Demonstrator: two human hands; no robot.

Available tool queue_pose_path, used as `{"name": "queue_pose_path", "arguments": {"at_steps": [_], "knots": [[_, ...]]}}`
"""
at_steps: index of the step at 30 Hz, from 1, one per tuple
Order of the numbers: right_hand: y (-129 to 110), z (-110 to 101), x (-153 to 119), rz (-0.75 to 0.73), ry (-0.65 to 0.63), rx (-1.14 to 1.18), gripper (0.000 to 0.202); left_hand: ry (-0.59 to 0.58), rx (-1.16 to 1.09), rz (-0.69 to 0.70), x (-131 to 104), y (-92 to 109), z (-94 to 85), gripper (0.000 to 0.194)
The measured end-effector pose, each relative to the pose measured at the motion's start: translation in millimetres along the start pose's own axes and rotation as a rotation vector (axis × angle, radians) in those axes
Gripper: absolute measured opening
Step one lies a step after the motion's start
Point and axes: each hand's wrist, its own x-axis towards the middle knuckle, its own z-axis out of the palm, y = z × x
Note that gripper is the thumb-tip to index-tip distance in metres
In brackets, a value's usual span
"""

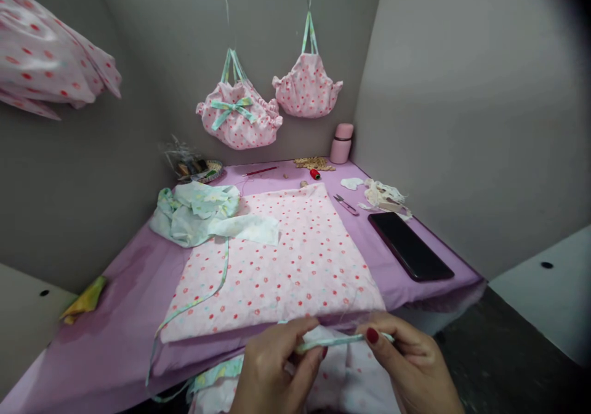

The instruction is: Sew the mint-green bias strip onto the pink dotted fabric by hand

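Observation:
Between my two hands a narrow mint-green fabric strap (339, 341) is stretched at the table's front edge. My left hand (281, 365) pinches one end of it, thumb against fingers. The other end sits in the pinch of my right hand (406, 355), whose thumb shows a red nail. Below them, partly hidden by the hands, lies pink dotted fabric with a green ruffle (217, 374) in my lap. A flat piece of pink dotted fabric (286, 266) covers the table's middle. A thin green strip (225, 266) trails across it and hangs over the front edge.
Crumpled green fabric (194, 214) lies at the left. Thread snips (346, 205), a phone (410, 246) and lace trim (385, 195) are on the right. At the back are a red thread spool (314, 174), a pink flask (341, 144) and two hanging dotted garments (242, 122).

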Motion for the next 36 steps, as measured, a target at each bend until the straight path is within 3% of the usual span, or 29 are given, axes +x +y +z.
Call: {"name": "queue_pose_path", "arguments": {"at_steps": [8, 22, 27, 31, 36], "knots": [[-12, -11, 2, -0.238, -0.011, -0.158, 0.011, 0.085, 0.054, 0.203, -3, -7, 2.4, 0.030], [-15, -19, 4, -0.369, -0.044, -0.231, 0.021, 0.104, 0.091, 0.248, -3, -10, 3.2, 0.028], [-14, -19, 5, -0.342, 0.026, -0.213, 0.022, 0.138, 0.265, 0.260, -9, -21, 2.0, 0.018], [-5, -20, 7, -0.234, 0.066, -0.206, 0.014, 0.142, 0.376, 0.237, -17, -37, -1.4, 0.019], [10, -24, 8, -0.117, 0.134, -0.148, 0.009, 0.162, 0.550, 0.103, -29, -63, -23.0, 0.023]]}}
